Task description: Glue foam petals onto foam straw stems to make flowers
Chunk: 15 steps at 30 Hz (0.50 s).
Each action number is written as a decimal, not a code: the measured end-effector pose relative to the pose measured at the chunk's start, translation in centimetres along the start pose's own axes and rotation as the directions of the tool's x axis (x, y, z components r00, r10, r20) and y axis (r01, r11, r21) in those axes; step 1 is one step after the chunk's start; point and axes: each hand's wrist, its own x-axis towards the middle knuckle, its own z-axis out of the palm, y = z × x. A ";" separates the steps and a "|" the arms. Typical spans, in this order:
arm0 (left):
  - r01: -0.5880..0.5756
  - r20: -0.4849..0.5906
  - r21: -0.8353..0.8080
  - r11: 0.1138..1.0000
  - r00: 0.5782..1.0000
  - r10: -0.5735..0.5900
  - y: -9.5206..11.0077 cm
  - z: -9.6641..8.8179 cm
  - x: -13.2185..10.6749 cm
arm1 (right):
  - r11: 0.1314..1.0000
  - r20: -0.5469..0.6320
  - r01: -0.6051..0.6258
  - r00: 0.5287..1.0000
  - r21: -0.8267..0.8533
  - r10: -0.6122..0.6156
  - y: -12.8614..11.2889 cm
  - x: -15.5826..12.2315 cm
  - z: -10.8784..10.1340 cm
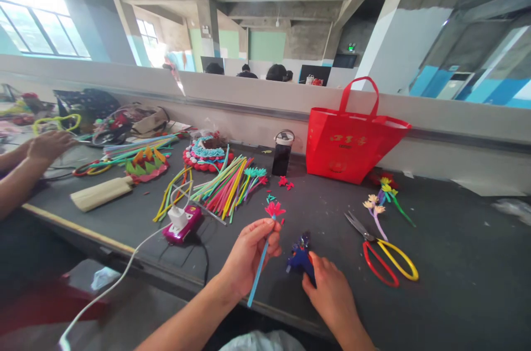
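Note:
My left hand (254, 251) is closed, pinching a craft flower by its light-blue stem (259, 271) just below the red petals (275, 209). The stem slants down toward me past the table edge. My right hand (331, 287) is closed round the handle end of a dark-blue glue gun (301, 258), which rests on the black table. Small red pieces (285, 181) and teal scraps (270, 197) lie beyond my left hand. To the right of my right hand are scissors (379, 246) with one red and one yellow handle, blades apart.
Coloured stems (226, 185) lie bundled behind a purple power strip (182, 224) with a white cable. A dark cup (282, 155) and a red bag (352, 143) stand at the back. Finished flowers (374, 204) lie right. Another person's hand (52, 146) is at far left.

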 end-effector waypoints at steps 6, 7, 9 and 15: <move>0.018 -0.041 0.054 0.998 0.999 -0.016 -0.1 -1.0 0.1 | 0.740 0.093 -0.246 0.966 0.625 0.243 0.3 0.3 -2.2; 0.020 -0.051 0.058 0.998 0.999 -0.017 -0.2 -1.1 0.2 | 0.598 0.142 -0.293 0.948 0.746 0.286 0.4 0.1 -2.8; 0.026 -0.069 0.066 0.998 0.997 -0.022 -0.4 -1.4 0.4 | 0.265 0.244 -0.340 0.909 0.902 0.338 0.5 -0.3 -3.8; 0.021 -0.038 0.085 0.996 0.999 -0.018 -0.8 -1.1 0.8 | -0.218 0.410 -0.364 0.882 0.906 0.232 2.0 -1.3 -4.7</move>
